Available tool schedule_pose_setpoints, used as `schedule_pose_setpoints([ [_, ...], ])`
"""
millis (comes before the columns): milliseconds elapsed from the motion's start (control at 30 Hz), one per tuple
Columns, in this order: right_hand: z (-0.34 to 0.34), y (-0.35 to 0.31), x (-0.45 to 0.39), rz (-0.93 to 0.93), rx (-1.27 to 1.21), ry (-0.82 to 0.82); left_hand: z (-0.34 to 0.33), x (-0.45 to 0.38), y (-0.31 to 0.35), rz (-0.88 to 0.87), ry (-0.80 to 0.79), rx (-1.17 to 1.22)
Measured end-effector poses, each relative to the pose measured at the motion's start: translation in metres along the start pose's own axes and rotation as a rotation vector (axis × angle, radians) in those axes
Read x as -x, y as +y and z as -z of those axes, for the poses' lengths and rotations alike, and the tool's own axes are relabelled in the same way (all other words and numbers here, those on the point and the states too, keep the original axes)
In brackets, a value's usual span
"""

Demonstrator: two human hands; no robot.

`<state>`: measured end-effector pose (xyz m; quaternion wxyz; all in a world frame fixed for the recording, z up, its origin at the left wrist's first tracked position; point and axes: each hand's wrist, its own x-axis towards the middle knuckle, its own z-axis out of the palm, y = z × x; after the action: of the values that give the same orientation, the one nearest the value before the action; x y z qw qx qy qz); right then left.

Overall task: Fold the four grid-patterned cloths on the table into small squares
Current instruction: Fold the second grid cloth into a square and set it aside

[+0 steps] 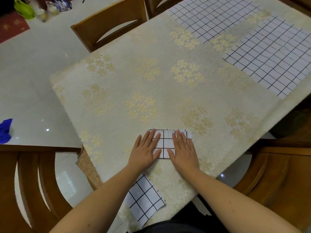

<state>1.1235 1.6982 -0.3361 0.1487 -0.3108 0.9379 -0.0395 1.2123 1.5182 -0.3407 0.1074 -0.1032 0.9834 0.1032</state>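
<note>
A small folded white cloth with a black grid (165, 145) lies near the table's front edge. My left hand (145, 151) and my right hand (184, 151) both rest flat on it, fingers spread, holding nothing. Another folded grid cloth (145, 199) sits at the table's near edge, partly under my left forearm. Two unfolded grid cloths lie flat farther away: one at the far end (212, 15) and one at the right (272, 54).
The table (151, 81) has a cream cover with gold flower prints. Wooden chairs stand at the far side (109, 26), at the lower left (33, 182) and at the lower right (277, 174). The floor at left is glossy white tile.
</note>
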Motion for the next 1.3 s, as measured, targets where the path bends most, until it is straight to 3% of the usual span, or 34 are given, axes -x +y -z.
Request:
schedule_pose_setpoints([
  [367,0.017,0.037,0.016,-0.203,-0.156,0.018,0.017,-0.003,-0.003,0.290,-0.045,0.098],
  [533,0.040,0.020,0.031,-0.247,-0.711,0.162,0.032,0.007,0.015,0.433,0.199,0.331],
  [633,0.046,0.008,0.034,-0.502,-1.051,0.146,0.038,0.009,0.023,0.638,0.098,0.543],
  [700,0.047,0.005,0.033,-0.640,-1.185,0.145,0.042,0.005,0.024,0.697,0.036,0.551],
  [933,0.049,0.011,0.027,-0.778,-1.312,0.103,0.062,-0.013,0.033,0.790,-0.236,0.496],
  [1167,0.048,0.016,0.031,-0.745,-1.343,0.044,0.076,-0.007,0.031,0.815,-0.103,1.013],
  [1300,0.050,0.017,0.034,-0.709,-1.336,0.027,0.096,-0.002,0.033,0.800,-0.082,1.173],
])
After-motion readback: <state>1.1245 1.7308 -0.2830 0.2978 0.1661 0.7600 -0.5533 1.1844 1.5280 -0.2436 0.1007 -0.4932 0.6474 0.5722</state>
